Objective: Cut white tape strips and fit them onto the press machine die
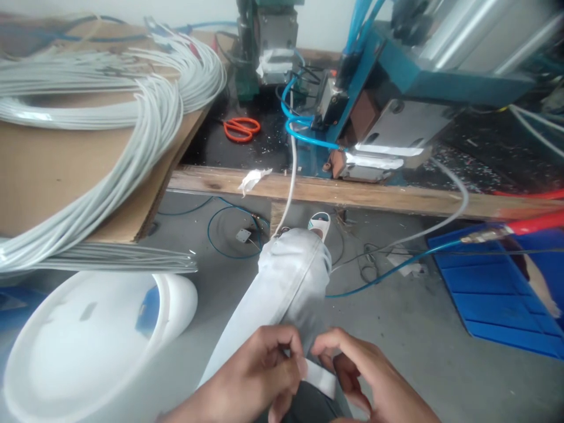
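My left hand point(259, 370) and my right hand point(365, 376) meet low in the frame over my lap. Between them they pinch a small white flat piece point(321, 376), which looks like tape or a label. Fingers of both hands curl around its ends. Behind the hands my leg in light grey trousers point(293, 276) stretches forward, ending in a white slipper point(320, 223). A white cable point(291, 170) runs from the bench down toward my knee.
A big coil of white cables point(110, 100) lies on cardboard at the left. Orange scissors point(240, 128) lie on the black bench by a blue machine point(396, 76). A white plastic lid point(88, 341) sits low left, a blue tray point(497, 288) on the floor right.
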A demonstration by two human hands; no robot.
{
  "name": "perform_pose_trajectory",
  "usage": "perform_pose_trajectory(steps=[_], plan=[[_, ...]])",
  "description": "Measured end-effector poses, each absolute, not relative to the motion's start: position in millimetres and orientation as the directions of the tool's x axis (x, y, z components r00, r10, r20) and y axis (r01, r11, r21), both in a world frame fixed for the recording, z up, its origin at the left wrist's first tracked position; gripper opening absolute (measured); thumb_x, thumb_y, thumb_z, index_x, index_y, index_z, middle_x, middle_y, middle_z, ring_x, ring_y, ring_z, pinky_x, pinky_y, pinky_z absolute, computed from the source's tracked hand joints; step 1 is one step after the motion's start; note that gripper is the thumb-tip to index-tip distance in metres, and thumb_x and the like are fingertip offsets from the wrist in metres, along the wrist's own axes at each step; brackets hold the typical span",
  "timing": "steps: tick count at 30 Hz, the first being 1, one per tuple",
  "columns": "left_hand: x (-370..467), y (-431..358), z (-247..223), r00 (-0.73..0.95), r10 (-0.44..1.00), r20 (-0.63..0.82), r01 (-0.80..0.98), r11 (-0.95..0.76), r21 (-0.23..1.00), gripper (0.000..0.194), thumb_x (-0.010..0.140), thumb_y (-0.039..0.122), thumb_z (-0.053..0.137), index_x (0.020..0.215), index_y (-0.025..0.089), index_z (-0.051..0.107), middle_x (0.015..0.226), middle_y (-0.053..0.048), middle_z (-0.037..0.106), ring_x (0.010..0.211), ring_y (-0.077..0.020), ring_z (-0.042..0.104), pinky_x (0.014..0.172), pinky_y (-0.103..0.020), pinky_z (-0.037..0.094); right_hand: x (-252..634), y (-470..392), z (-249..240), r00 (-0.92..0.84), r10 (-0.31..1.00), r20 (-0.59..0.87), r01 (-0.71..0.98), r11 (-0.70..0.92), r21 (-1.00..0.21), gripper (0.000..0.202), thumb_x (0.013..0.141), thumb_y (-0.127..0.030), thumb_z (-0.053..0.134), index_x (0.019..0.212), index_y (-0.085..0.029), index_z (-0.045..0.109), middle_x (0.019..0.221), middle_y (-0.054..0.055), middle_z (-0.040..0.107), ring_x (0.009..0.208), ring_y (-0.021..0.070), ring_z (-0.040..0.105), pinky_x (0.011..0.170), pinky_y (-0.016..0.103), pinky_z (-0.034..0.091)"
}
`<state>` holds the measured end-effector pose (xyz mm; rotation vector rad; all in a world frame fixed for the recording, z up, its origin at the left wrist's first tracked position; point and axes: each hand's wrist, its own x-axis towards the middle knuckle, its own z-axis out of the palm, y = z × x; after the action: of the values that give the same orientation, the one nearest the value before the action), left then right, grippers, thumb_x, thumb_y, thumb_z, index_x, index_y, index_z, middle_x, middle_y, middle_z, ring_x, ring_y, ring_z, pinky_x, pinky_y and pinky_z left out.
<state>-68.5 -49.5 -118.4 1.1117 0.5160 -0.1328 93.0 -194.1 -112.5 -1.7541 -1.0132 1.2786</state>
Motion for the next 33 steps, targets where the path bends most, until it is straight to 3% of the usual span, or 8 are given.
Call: perform_pose_trajectory(steps=[2,4,7,19,23,27,30,33], plan=[[-67.7,-46.1,-119.1,0.882,0.127,-0.454,0.329,0.525,0.785,0.038,0.088,0.049,0.067,0.082,0.016,0.048,0.065,0.003,0.057,0.038,-0.0039,0.049,0.038,-0.015,0.028,90.8,-192.4,-127.1,0.164,0.898,-0.407,-0.202,-0.374,-0.905,0.04,0.077,-0.055,0.072,0.103,-0.025,0.062,0.086,0.0,0.06,0.057,0.0064,0.045,0.051,0.016,0.04],[-65.9,-44.2,-118.0,0.888,0.118,-0.444,0.321,0.53,0.785,0.035,0.09,0.046,0.066,0.084,0.015,0.051,0.065,0.003,0.059,0.038,-0.004,0.05,0.038,-0.014,0.029,88.1,-188.6,-141.2,0.111,0.903,-0.414,-0.506,-0.307,-0.806,0.054,0.087,-0.072,0.053,0.099,-0.02,0.061,0.08,0.0,0.057,0.046,0.0027,0.033,0.043,0.017,0.031],[-62.3,-44.2,-114.5,0.886,0.121,-0.448,0.34,0.49,0.803,0.032,0.094,0.046,0.06,0.089,0.016,0.052,0.046,0.006,0.052,0.033,-0.0053,0.045,0.037,-0.014,0.026,84.4,-182.6,-154.1,0.09,0.904,-0.418,-0.758,-0.21,-0.618,0.056,0.091,-0.073,0.046,0.092,-0.02,0.061,0.075,-0.003,0.052,0.043,0.0008,0.024,0.039,0.015,0.022],[-60.1,-49.6,-118.4,0.855,0.164,-0.491,0.351,0.513,0.783,0.042,0.087,0.057,0.065,0.089,0.018,0.047,0.039,0.008,0.047,0.03,-0.0088,0.044,0.033,-0.013,0.028,82.7,-175.1,-167.1,0.172,0.932,-0.32,-0.843,-0.029,-0.537,0.05,0.097,-0.063,0.042,0.093,-0.02,0.067,0.076,-0.004,0.055,0.04,0.001,0.031,0.036,0.014,0.032],[-59.2,-48.9,-116.5,0.854,0.172,-0.492,0.348,0.513,0.784,0.039,0.09,0.053,0.063,0.09,0.017,0.049,0.039,0.007,0.048,0.03,-0.0079,0.043,0.035,-0.014,0.027,87.3,-184.0,-165.8,0.228,0.94,-0.253,-0.677,-0.034,-0.735,0.049,0.087,-0.067,0.059,0.103,-0.021,0.066,0.077,-0.003,0.055,0.049,0.0036,0.04,0.044,0.015,0.038],[-59.4,-46.6,-113.9,0.871,0.175,-0.46,0.321,0.506,0.801,0.039,0.088,0.053,0.065,0.087,0.016,0.051,0.047,0.006,0.051,0.032,-0.0084,0.046,0.037,-0.017,0.026,91.0,-193.1,-154.7,0.397,0.902,-0.171,-0.174,-0.109,-0.979,0.041,0.08,-0.044,0.076,0.115,-0.026,0.064,0.099,0.001,0.062,0.076,0.0088,0.056,0.067,0.017,0.048],[-60.6,-45.1,-113.1,0.882,0.18,-0.436,0.289,0.522,0.802,0.038,0.089,0.05,0.066,0.086,0.015,0.052,0.063,0.002,0.059,0.036,-0.0067,0.05,0.039,-0.017,0.027,95.0,-196.8,-143.0,0.37,0.928,-0.044,0.136,-0.101,-0.986,0.036,0.085,-0.027,0.066,0.12,-0.031,0.061,0.1,-0.001,0.061,0.072,0.0075,0.058,0.068,0.018,0.051],[-62.1,-44.2,-112.7,0.893,0.168,-0.418,0.28,0.522,0.806,0.035,0.089,0.045,0.067,0.083,0.014,0.052,0.071,0.0,0.061,0.039,-0.0049,0.051,0.041,-0.017,0.03,98.0,-203.1,-134.0,0.241,0.968,0.073,0.481,-0.054,-0.875,0.058,0.08,-0.015,0.065,0.132,-0.039,0.05,0.092,-0.006,0.061,0.064,0.0054,0.056,0.069,0.017,0.053]])
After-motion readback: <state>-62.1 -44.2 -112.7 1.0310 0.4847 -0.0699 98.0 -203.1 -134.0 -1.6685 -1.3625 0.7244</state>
